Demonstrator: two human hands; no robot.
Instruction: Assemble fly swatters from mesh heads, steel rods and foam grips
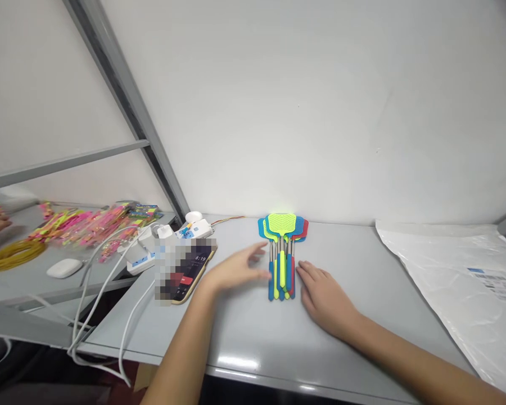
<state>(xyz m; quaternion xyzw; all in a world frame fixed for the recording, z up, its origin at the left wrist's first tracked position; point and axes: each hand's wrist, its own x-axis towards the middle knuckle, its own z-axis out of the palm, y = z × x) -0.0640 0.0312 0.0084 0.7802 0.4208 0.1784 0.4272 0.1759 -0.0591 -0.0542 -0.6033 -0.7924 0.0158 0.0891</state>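
Your phone (197, 271) reads "8:19" on its lit screen, part of which is blurred into blocks. To the right of the phone, the fly swatters (283, 264) lie together on the table (244, 332), blue, yellow-green and red. Your left hand (241, 271), between phone and swatters, is spread wide and holds nothing; whether it touches them you cannot tell. Right of the phone, past the swatters, your right hand (326, 292) lies flat, empty, fingers together. Farthest right of the phone, the plastic bag (438, 270) bears a label (493, 281) too small to read.
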